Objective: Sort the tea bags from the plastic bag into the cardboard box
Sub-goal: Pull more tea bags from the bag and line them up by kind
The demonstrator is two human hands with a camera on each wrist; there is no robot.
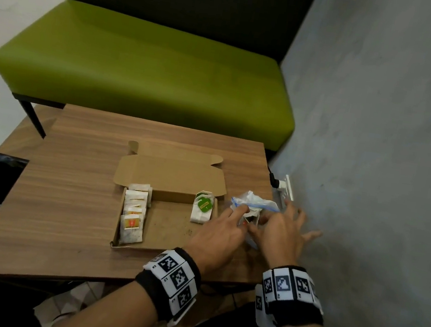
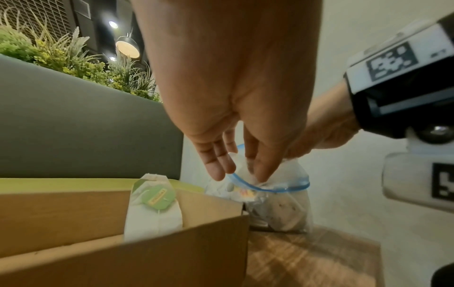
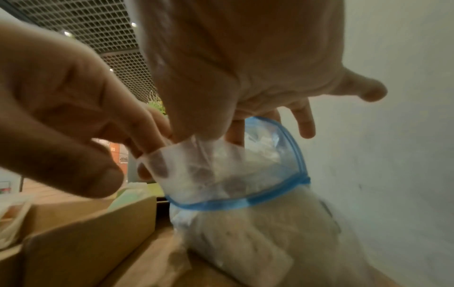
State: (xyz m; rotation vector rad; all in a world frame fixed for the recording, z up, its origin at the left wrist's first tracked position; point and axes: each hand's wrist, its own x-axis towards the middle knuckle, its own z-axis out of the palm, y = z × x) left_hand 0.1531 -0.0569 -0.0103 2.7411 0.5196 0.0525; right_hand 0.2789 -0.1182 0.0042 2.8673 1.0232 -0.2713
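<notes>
While reaching into the plastic bag (image 1: 254,205)

It stands on the table (image 1: 77,198) beside the cardboard box (image 1: 171,229). My right hand (image 1: 282,235) pinches its rim; my left hand (image 1: 216,236) reaches inside, hold unclear. I judge tea bags (image 2: 282,211) light, tearable: pinch a corner.

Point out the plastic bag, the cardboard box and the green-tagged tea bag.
plastic bag (image 3: 245,233), right wrist view, on its filled body below the blue zip strip.
cardboard box (image 1: 168,226), head view, on the bare floor inside it.
green-tagged tea bag (image 2: 158,198), left wrist view, on its green tag.
</notes>
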